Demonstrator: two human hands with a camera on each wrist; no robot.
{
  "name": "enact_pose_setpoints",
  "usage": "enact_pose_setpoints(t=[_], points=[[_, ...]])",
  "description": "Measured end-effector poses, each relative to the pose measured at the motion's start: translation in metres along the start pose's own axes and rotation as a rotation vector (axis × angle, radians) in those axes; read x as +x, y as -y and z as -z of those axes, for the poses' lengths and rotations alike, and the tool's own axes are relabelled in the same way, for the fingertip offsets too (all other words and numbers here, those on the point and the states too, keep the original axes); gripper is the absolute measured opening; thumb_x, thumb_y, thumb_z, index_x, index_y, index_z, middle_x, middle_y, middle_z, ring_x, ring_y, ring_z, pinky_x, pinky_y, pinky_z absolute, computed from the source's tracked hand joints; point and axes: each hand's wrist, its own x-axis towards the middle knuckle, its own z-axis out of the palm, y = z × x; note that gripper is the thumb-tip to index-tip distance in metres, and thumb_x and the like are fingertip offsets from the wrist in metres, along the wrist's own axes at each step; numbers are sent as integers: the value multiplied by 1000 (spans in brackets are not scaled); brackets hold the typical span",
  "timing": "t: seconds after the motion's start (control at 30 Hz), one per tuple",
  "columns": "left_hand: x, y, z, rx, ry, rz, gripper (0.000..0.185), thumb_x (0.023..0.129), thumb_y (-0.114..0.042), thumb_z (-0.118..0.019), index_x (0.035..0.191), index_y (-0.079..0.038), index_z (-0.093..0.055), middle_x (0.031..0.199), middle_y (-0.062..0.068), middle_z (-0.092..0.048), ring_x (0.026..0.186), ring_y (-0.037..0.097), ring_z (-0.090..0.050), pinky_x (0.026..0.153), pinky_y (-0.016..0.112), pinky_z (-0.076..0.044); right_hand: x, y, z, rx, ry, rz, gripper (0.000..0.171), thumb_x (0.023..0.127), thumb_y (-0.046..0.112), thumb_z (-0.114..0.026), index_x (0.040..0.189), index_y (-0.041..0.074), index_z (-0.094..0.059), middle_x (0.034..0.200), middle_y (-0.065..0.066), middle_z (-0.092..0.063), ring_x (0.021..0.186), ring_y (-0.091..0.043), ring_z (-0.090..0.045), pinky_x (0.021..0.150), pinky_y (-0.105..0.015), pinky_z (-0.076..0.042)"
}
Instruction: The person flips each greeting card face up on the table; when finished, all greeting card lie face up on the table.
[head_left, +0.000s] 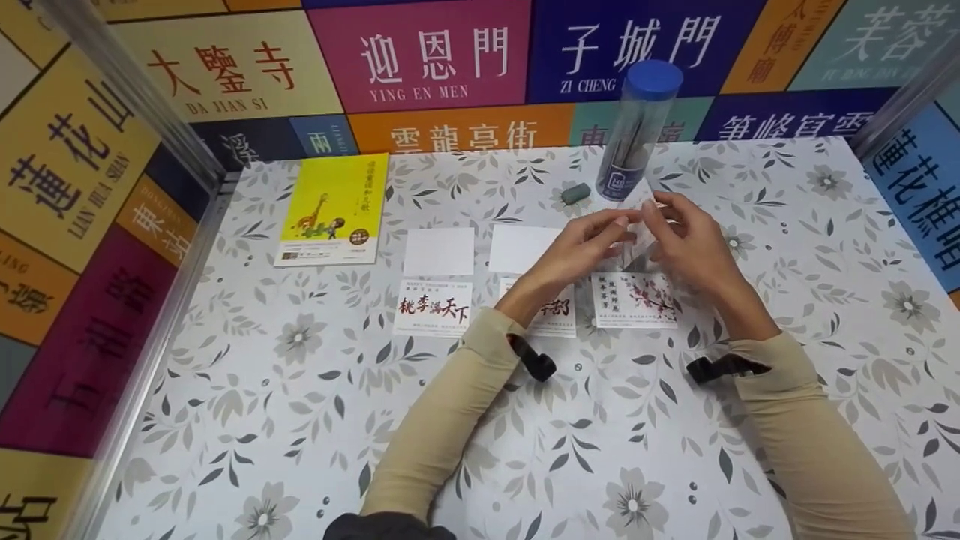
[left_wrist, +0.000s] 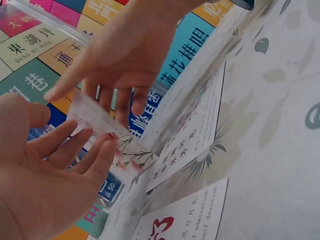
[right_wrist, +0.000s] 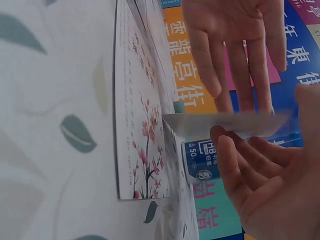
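You pinch a small clear card sleeve (head_left: 637, 244) between both hands (head_left: 581, 244) (head_left: 686, 236), lifted off the worktop (head_left: 300, 420) just beyond the plum-blossom card (head_left: 634, 300), fingertips at opposite edges keeping it taut.

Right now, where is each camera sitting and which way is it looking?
Head: looks forward and down at the table; both sleeved arms, left hand and right hand show.
Left wrist: looks across the left palm at the small card.
Right wrist: looks across the right fingers at the same card edge-on.
Both wrist views share the blossom card on the table.
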Motion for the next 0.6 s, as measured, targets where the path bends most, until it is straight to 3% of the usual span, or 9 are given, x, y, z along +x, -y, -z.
enact_pose_setpoints(t=[0.13,0.27,0.4,0.5,0.6], points=[[0,2,3,118,-39,2,36,113,-27,-60,144,-12,-70,150,4,-69,139,20,-64,112,25,-51,2,-3,1,56,-44,44,54,107,22,-67,158,15,-53,139,-20,-68,91,-11,-77,70,-26,-64],[0,5,7,207,-152,-4,36,108,-16,-65,143,-8,-69,151,9,-65,129,25,-66,104,29,-53,4,-8,4,128,-117,23,66,100,-1,-60,161,19,-47,128,-13,-64,85,-15,-78,73,-30,-67],[0,8,12,207,-208,56,46,106,-15,-66,152,-8,-61,157,12,-59,134,30,-65,102,27,-56,3,-12,9,113,-127,-81,74,100,2,-63,166,23,-38,126,-8,-56,78,-14,-77,75,-33,-68],[0,8,15,160,-198,104,56,106,-19,-66,159,-7,-52,160,14,-58,146,30,-59,106,24,-56,2,-15,12,-32,-103,-136,71,100,13,-72,164,20,-43,128,-11,-57,74,-8,-73,66,-29,-65],[-1,6,17,128,-184,133,62,106,-20,-66,163,-6,-46,161,17,-57,150,30,-55,110,28,-56,1,-20,13,-205,-66,-123,64,98,23,-79,156,15,-54,125,-17,-62,76,-6,-66,61,-22,-55]])
